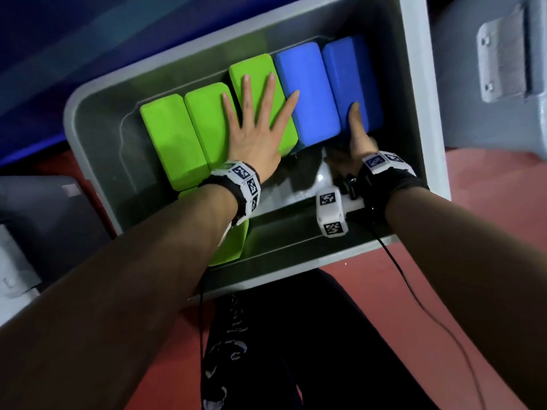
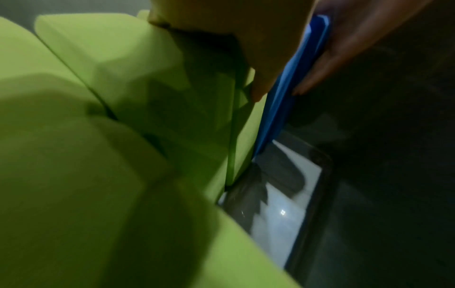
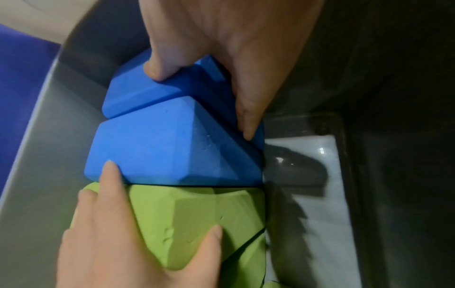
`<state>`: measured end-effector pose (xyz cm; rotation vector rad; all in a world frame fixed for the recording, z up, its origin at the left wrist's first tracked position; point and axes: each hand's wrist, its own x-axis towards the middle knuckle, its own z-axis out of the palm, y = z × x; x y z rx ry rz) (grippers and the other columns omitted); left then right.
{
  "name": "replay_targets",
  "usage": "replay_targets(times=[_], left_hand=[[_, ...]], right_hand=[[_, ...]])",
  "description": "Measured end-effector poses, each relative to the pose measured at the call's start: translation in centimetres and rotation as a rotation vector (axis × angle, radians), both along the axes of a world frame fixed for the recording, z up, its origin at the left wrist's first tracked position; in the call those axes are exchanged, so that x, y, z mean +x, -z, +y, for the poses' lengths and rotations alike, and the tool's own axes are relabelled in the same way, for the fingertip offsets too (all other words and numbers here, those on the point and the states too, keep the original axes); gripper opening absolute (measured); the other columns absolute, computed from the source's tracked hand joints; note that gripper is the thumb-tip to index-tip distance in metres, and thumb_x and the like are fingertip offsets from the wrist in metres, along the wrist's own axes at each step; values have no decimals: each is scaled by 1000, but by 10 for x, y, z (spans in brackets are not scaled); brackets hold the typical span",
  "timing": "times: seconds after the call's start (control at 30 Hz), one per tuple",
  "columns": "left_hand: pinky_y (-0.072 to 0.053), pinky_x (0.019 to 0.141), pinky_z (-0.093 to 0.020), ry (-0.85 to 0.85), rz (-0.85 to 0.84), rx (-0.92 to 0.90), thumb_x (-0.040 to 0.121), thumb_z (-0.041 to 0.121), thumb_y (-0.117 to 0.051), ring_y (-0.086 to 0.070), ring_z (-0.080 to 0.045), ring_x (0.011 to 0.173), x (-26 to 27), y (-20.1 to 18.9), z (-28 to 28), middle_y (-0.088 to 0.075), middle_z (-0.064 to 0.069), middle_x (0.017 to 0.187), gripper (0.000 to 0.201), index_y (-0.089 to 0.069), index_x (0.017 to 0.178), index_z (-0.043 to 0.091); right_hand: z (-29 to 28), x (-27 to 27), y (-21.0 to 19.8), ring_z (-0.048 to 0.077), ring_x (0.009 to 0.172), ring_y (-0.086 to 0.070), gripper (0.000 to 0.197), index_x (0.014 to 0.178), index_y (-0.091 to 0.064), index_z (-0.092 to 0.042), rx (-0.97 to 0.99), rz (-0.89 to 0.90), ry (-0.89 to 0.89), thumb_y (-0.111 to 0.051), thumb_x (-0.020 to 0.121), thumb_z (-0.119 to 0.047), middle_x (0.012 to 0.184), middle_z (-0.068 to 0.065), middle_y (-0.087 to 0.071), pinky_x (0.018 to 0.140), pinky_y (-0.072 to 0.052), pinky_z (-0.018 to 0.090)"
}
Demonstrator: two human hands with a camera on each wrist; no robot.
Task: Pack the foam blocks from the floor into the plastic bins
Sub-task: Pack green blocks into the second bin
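Note:
A grey plastic bin [image 1: 88, 96] holds a row of three green foam blocks [image 1: 168, 137] and two blue foam blocks [image 1: 310, 84]. Another green block [image 1: 231, 247] lies under my left forearm. My left hand [image 1: 257, 125] lies flat with spread fingers across the green blocks, one fingertip on the nearer blue block. My right hand [image 1: 355, 134] grips the rightmost blue block [image 1: 346, 63], thumb on top and fingers on its near end. In the right wrist view the right hand [image 3: 234, 48] pinches that blue block [image 3: 147, 93]; the left hand [image 3: 110, 243] covers a green block [image 3: 184, 224].
A second grey bin [image 1: 488, 69] with a metal latch stands to the right, and a dark container [image 1: 35, 217] to the left. The bin sits on red floor [image 1: 444, 291]. Bare bin floor [image 2: 283, 204] shows in front of the blocks. A black cable [image 1: 414, 291] trails from my right wrist.

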<state>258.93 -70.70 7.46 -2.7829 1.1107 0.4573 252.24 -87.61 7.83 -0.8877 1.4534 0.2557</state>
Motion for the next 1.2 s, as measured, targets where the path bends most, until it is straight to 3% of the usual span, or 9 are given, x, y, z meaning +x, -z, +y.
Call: replay_targets(times=[0.1, 0.2, 0.37, 0.57, 0.73, 0.83, 0.9, 1.0, 1.2], left_hand=[[-17, 110, -66, 46, -65, -10, 76, 30, -73, -7, -55, 140, -8, 6, 6, -4, -23, 158, 107, 2, 153, 23], [-16, 111, -66, 85, -96, -10, 82, 16, -64, -11, -56, 138, -23, 13, 12, -8, -26, 156, 96, 1, 153, 17], [-17, 108, -70, 201, -85, 32, 85, 8, -39, -6, -42, 145, -24, 9, 17, -2, -20, 159, 79, 4, 152, 9], [-12, 112, -66, 151, -93, 39, 81, 14, -64, -2, -27, 148, -26, 9, 14, 1, -9, 161, 101, 8, 152, 14], [1, 112, -65, 150, 93, 79, 76, 69, -57, 9, -28, 148, 1, -10, 33, 10, -10, 160, 115, 11, 151, 16], [-1, 105, -73, 103, 94, 205, 66, 80, -55, 16, -36, 145, 14, -16, 60, 23, -11, 157, 125, 25, 146, 28], [-2, 103, -75, 93, 106, 223, 62, 84, -53, 16, -40, 144, 22, -18, 71, 25, -12, 156, 125, 29, 143, 35], [0, 105, -73, 3, 158, 188, 56, 88, -49, 16, -45, 142, 35, -22, 76, 25, -12, 156, 127, 31, 141, 39], [-2, 106, -73, -16, 162, 272, 59, 83, -58, 19, -46, 140, 32, -22, 65, 31, -11, 154, 129, 36, 138, 41]], right_hand=[[5, -1, 9, 30, 94, -68, 127, 137, -38, -12, -30, -30, 81, -76, 34, -76, 122, 11, -60, 79, -57, 48], [3, -1, 7, 29, 103, -64, 122, 135, -41, -8, -100, -11, 46, -72, 37, -74, 126, 10, -58, 91, -52, 45], [1, 0, 28, 27, 112, -61, 142, 132, -45, -9, -173, -5, -31, -62, 18, -92, 127, 8, -59, 97, -49, 43], [2, -10, 31, 30, 97, -68, 137, 131, -49, -13, -3, -5, -59, -65, 19, -90, 117, 8, -65, 84, -55, 48], [32, -12, 9, 23, 82, -69, 70, 90, -67, -15, 254, -79, -190, -58, 65, -79, 84, 13, -72, 74, -54, 42], [55, -21, 5, 26, 93, -61, 62, 114, -54, -17, 381, -96, -239, -62, 75, -64, 103, 10, -63, 85, -51, 44], [69, -24, 4, 28, 101, -59, 89, 138, -38, -26, 441, -95, -227, -73, 63, -60, 128, 12, -47, 79, -54, 42], [84, -20, 4, 28, 108, -57, 78, 142, -35, -27, 454, -147, -202, -69, 76, -50, 142, 14, -40, 74, -54, 38], [88, -8, 5, 25, 127, -46, 63, 142, -36, -18, 368, -112, -270, -56, 89, -48, 145, 4, -42, 94, -46, 43]])
